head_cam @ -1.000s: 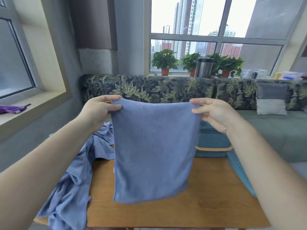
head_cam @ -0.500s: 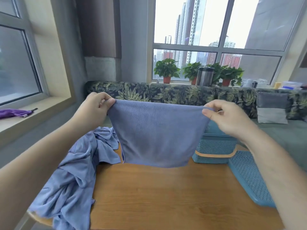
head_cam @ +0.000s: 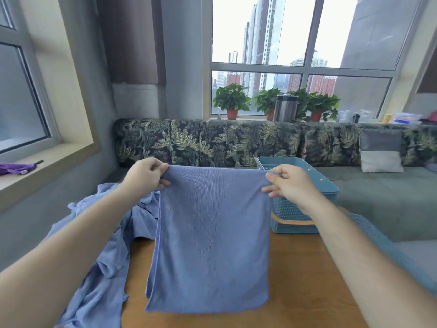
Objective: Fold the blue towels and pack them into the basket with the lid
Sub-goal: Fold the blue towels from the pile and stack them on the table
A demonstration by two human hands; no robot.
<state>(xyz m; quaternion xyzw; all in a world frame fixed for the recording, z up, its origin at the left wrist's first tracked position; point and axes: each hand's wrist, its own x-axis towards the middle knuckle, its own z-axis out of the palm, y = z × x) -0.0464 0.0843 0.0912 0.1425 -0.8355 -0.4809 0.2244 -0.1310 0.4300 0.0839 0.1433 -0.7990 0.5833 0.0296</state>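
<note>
A blue towel [head_cam: 212,237] hangs doubled in front of me over the wooden table [head_cam: 302,280], its lower edge near the tabletop. My left hand [head_cam: 144,176] pinches its top left corner and my right hand [head_cam: 287,183] pinches its top right corner. Behind my right hand stands the open blue woven basket [head_cam: 295,216]. Its lid [head_cam: 387,252] lies on the table's right side, partly hidden by my right forearm. More blue towels [head_cam: 104,252] lie crumpled in a heap at the table's left edge.
A leaf-patterned sofa [head_cam: 212,143] with a grey and white cushion [head_cam: 380,153] runs behind the table. Potted plants [head_cam: 231,99] and a steel canister [head_cam: 285,108] stand on the far windowsill. A purple item [head_cam: 14,168] lies on the left sill.
The towel was flipped up and bunched short half a second ago; now it hangs down long and flat again. Both hands have kept their pinch on the top corners.
</note>
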